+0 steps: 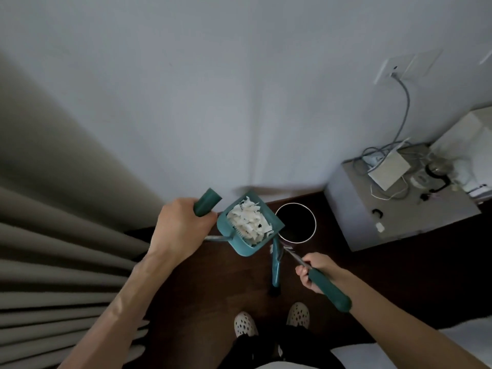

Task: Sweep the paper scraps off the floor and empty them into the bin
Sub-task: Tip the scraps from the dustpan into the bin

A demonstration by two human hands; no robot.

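Left hand [181, 227] is gripping the dustpan [247, 226] handle, holding the pan full of paper scraps [250, 221] just beside the bin [295, 222]. Right hand [314, 271] is clutching the broom [319, 278]. Dumping step now, I'd say: next it's needing a tilt over the opening.

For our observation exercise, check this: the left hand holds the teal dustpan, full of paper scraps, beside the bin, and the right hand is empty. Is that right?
Not quite. The head view shows the right hand is not empty: it grips the broom handle. The rest stands: the left hand holds the teal dustpan, full of paper scraps, beside the bin.
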